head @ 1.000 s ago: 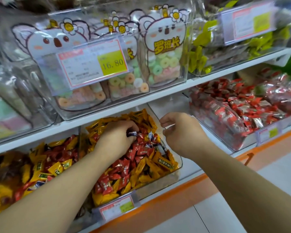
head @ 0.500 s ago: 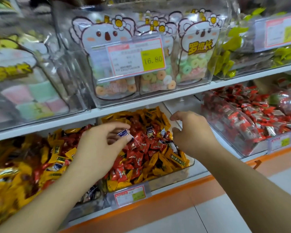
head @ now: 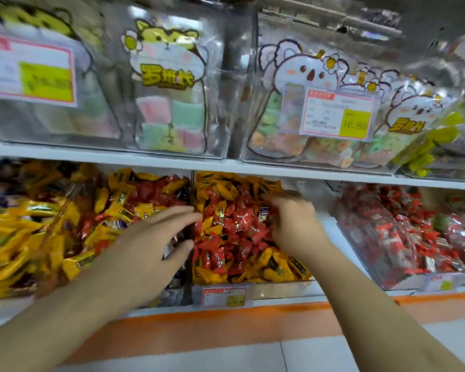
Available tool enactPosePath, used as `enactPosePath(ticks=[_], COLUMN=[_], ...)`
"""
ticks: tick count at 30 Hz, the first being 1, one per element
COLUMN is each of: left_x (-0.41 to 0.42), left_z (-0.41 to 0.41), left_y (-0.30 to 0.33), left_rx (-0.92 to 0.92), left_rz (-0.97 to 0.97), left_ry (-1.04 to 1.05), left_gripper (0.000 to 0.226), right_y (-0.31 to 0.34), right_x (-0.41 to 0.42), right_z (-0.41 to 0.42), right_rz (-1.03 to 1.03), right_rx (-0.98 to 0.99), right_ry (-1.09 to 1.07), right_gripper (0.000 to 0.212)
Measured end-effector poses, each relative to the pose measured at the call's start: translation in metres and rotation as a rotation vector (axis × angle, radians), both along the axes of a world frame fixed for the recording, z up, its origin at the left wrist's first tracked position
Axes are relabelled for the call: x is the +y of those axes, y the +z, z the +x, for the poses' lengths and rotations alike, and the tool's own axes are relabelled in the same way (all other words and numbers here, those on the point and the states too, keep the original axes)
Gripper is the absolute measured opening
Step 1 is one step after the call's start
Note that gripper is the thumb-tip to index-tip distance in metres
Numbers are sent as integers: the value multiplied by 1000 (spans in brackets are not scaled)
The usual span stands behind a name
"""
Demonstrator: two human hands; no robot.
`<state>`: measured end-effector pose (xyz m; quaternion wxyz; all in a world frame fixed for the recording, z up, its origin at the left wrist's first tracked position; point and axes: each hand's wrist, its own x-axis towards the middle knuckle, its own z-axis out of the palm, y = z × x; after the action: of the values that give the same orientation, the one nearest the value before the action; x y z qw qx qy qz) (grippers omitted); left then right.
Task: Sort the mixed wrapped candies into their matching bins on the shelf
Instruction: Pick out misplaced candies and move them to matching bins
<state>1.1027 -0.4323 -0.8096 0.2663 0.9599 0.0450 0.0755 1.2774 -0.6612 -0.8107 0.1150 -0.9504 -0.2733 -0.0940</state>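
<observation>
1. Landmark is the middle bin (head: 249,287) on the lower shelf (head: 172,163), a clear box heaped with red and yellow wrapped candies (head: 234,232), a price tag (head: 224,297) clipped to its front.
2. Left hand (head: 148,245) hovers at that bin's left edge, fingers stretched out and spread, grip open, nothing in it as far as I can see.
3. Right hand (head: 293,224) is down on the pile at the bin's right side, fingers curled. A small blue-and-white wrapped candy (head: 263,212) sits right at its fingertips, but it's blurry, so can't tell if the grip is actually on it.
4. Left of the middle bin is another bin (head: 65,224), mostly yellow wrappers with some red mixed in.
5. Right of it, a bin of red candies (head: 403,237).
6. Above it, bagged pastel sweets (head: 169,103) with cartoon animals.
</observation>
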Motion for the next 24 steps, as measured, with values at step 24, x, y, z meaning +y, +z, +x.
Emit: enactPosePath(ticks=[24], left_x=[-9], left_z=[-9], left_y=[12], left_rx=[-272], left_rz=[-422], left_ry=[96], left_gripper=[15], right_y=[46], right_x=[62], right_z=[-99], right_rz=[765], right_rx=[490], right_ry=[238], right_gripper=[13])
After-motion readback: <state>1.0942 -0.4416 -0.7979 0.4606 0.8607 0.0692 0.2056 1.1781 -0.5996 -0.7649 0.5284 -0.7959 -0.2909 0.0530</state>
